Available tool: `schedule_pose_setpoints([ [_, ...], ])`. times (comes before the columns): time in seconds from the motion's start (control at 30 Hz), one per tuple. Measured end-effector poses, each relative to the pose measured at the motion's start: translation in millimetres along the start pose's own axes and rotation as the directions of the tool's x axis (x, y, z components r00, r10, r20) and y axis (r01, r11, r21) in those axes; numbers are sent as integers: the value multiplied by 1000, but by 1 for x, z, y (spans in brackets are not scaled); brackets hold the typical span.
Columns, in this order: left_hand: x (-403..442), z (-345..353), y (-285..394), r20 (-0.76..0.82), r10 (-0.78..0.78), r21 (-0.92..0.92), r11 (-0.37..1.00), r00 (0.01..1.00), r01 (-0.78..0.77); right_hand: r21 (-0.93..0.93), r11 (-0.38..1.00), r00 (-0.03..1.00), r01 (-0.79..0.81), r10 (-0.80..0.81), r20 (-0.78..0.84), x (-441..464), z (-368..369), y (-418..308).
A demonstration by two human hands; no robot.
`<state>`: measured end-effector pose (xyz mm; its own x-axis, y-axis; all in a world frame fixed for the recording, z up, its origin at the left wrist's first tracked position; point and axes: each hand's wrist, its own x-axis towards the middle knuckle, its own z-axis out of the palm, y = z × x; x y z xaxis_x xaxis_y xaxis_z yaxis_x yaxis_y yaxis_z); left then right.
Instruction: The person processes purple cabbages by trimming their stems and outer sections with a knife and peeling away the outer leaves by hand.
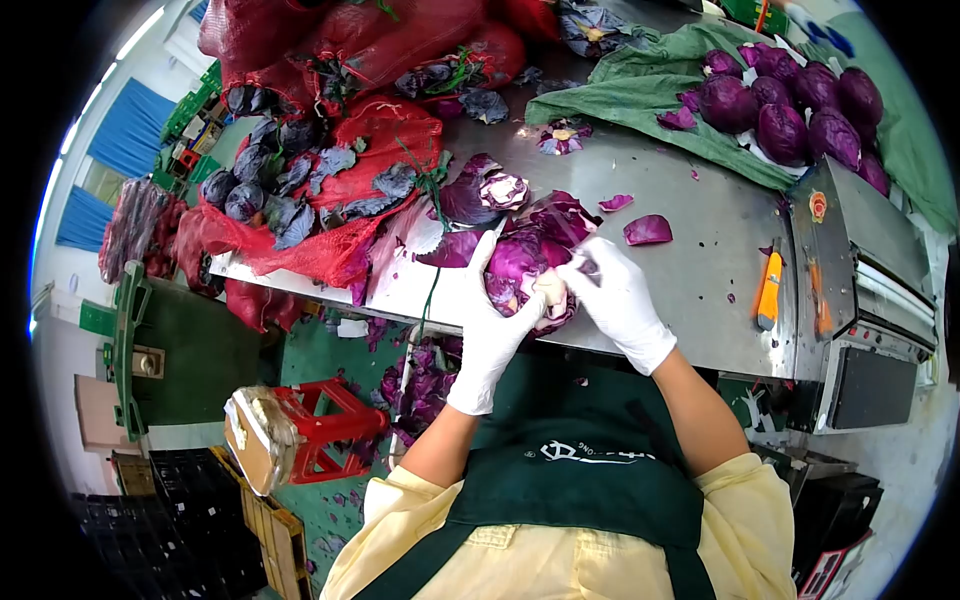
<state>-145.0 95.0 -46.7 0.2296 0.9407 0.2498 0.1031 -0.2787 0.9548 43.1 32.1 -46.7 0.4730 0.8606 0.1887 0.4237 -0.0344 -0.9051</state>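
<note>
A purple cabbage [515, 255] with a pale cut base lies at the front edge of the metal table [710, 270]. My left hand [495, 330], in a white glove, is wrapped round its near left side, thumb on the pale base. At its right side my right hand [612, 290], also gloved, is closed with fingertips together; whatever they pinch, if anything, is too small to name. Cut outer leaves [478, 195] sit just behind the cabbage. Loose purple leaf pieces [648, 230] are to the right.
Red net bags [370, 50] and dark-leaved cabbages [245, 200] occupy the left. Peeled cabbages [785, 110] rest on green cloth [640, 90] at the back right. An orange-handled knife [770, 290] lies by a metal machine [880, 270]. A red stool [340, 425] stands below left.
</note>
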Motion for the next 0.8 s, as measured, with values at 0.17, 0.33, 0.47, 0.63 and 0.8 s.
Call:
schedule_pose_setpoints([
  [0.17,-1,1,-6,-58,-71,-90,994,996,66,-252,966,998,-49,37,-53,-11,-12,11],
  [0.33,-14,7,13,-58,11,131,991,998,-3,-80,997,1000,23,-24,-6,-25,20,-14],
  [0.47,-41,-27,26,57,-201,-117,971,978,207,92,992,993,-81,73,92,-14,25,-5],
  [0.63,8,-56,43,-121,105,119,989,987,-91,145,989,977,-31,0,214,-1,15,-15],
  [0.8,48,-33,8,278,-61,152,988,959,19,4,999,986,34,-34,162,-1,17,-13],
])
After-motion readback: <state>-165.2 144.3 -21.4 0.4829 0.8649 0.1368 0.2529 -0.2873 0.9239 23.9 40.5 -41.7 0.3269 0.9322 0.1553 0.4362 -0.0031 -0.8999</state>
